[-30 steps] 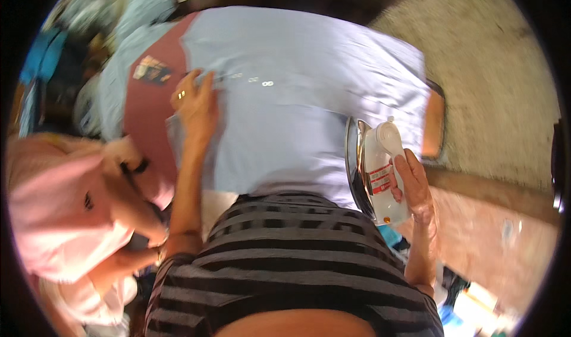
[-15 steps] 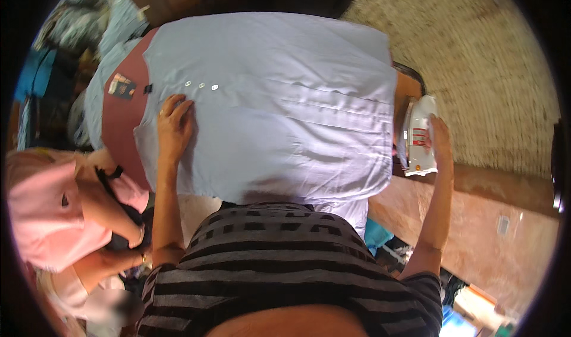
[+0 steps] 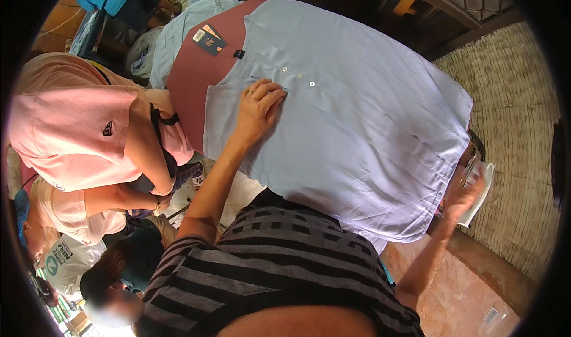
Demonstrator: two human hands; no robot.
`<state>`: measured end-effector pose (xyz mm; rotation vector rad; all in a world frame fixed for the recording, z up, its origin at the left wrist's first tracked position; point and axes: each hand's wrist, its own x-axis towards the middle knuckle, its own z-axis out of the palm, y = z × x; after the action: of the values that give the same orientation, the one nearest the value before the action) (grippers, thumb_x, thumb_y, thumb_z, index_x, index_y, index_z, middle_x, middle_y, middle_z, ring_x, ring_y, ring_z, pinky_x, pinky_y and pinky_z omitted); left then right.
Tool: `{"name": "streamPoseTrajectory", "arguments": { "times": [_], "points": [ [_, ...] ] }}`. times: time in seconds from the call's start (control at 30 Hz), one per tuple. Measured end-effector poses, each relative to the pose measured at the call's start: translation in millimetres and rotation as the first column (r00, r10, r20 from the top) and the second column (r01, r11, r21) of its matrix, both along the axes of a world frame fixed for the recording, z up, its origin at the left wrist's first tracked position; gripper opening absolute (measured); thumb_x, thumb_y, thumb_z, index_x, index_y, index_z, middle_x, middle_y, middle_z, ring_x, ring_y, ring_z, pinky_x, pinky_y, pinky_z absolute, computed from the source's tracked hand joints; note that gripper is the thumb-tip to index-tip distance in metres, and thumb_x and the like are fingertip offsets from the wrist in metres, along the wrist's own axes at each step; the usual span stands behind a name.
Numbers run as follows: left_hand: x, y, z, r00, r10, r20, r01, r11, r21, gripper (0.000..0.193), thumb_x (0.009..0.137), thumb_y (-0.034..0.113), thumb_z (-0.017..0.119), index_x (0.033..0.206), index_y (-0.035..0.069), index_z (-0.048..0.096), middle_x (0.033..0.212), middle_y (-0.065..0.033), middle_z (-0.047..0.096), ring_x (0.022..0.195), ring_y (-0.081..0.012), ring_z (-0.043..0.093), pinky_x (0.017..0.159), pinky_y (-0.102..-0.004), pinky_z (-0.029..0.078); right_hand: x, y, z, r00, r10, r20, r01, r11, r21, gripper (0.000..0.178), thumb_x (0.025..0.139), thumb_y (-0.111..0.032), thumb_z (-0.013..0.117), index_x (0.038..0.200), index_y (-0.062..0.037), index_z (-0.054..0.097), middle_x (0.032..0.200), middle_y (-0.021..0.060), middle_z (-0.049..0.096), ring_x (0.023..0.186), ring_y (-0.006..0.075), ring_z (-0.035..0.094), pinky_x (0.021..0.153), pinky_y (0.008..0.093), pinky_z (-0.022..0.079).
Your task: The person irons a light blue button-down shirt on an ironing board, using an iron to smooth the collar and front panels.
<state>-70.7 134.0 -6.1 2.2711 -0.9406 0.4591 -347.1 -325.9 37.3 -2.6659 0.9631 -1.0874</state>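
A pale blue garment (image 3: 357, 117) with small white buttons lies spread out in front of me. Its neck end reaches onto a reddish-brown surface (image 3: 193, 93), where dark hang tags (image 3: 208, 38) rest beside a small black neck label (image 3: 239, 54). My left hand (image 3: 260, 108) rests on the cloth just below the buttons, fingers loosely bent and holding nothing. Past the garment's right end, my right hand (image 3: 466, 199) is at a white object (image 3: 483, 188) of unclear kind. Blur on its fingers hides whether they grip that object.
At the left, a person in a pink top (image 3: 77, 123) sits close to the garment, arms lowered. Another person in a dark cap (image 3: 104, 277) is at lower left. A woven mat (image 3: 505, 123) covers the floor at right, and dark wooden furniture (image 3: 380, 4) stands behind.
My view has swung, so the garment now slants down to the right and more of the people at left shows. My left hand stays on the cloth; my right hand stays beside the white object.
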Motion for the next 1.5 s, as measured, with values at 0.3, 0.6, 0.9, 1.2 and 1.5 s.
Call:
{"name": "streamPoseTrajectory", "arguments": {
  "times": [0.3,0.6,0.9,1.2,1.5],
  "points": [
    [51,45,-2,0.917,0.398,-0.039,-0.400,0.915,-0.052,0.019,0.090,0.019,0.069,0.105,0.009,0.070,0.104,-0.0115,0.064,0.097,-0.0297,0.059,0.089,-0.0443,0.042,180,237,-25,0.757,0.652,-0.055,-0.625,0.746,0.230,0.035,0.078,-0.013,0.077,0.111,-0.0106,0.067,0.110,0.0060,0.059,0.105,0.0289,0.055,0.092,0.0449,0.043],
    [74,32,-6,0.924,0.347,-0.163,-0.357,0.933,-0.037,0.013,0.087,0.020,0.073,0.090,0.010,0.068,0.087,-0.0038,0.063,0.084,-0.0243,0.057,0.078,-0.0406,0.041,189,232,-22,0.696,0.717,-0.046,-0.706,0.695,0.136,0.018,0.080,0.002,0.071,0.095,-0.0077,0.069,0.089,0.0065,0.061,0.086,0.0269,0.060,0.078,0.0391,0.048],
    [79,28,-2,0.949,0.281,-0.139,-0.290,0.956,-0.047,0.015,0.086,0.025,0.074,0.094,0.014,0.070,0.091,-0.0038,0.062,0.087,-0.0259,0.056,0.075,-0.0408,0.040,183,227,-24,0.709,0.696,-0.115,-0.672,0.716,0.190,0.016,0.079,0.002,0.070,0.092,-0.0078,0.068,0.088,0.0069,0.061,0.086,0.0271,0.060,0.077,0.0394,0.047],
    [80,43,0,0.952,0.299,-0.064,-0.303,0.951,-0.064,0.020,0.085,0.014,0.073,0.104,0.009,0.070,0.093,-0.0054,0.061,0.092,-0.0251,0.056,0.079,-0.0381,0.042,311,267,9,0.513,0.854,0.083,-0.798,0.440,0.411,0.011,0.084,-0.007,0.070,0.095,-0.0064,0.068,0.085,0.0092,0.058,0.084,0.0316,0.059,0.076,0.0388,0.049],
    [60,91,6,0.835,0.499,-0.232,-0.476,0.867,0.151,0.028,0.084,0.033,0.075,0.094,0.011,0.061,0.089,-0.0044,0.060,0.082,-0.0255,0.061,0.071,-0.0413,0.042,391,276,-7,0.358,0.930,-0.084,-0.743,0.338,0.577,0.025,0.088,-0.011,0.068,0.113,-0.0074,0.066,0.105,0.0133,0.060,0.094,0.0321,0.060,0.081,0.0449,0.050]
  ]
}}
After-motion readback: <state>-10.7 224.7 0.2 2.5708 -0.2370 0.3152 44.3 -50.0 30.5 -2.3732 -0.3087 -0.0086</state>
